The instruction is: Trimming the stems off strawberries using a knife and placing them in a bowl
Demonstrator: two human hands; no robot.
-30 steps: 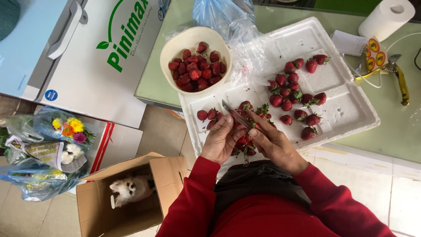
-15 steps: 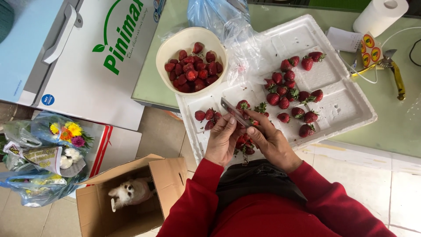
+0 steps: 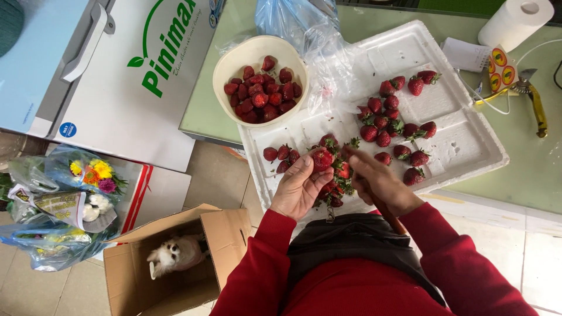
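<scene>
the knife that lay across the fingers a second ago is now tucked low in the closed right hand (image 3: 380, 181), while the left hand (image 3: 301, 184) grips a strawberry (image 3: 322, 159) at twelve o'clock.

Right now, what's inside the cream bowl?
The cream bowl holds a heap of red strawberries, apparently without green tops. The bowl's bottom is covered by the fruit, so anything underneath cannot be seen.
</scene>
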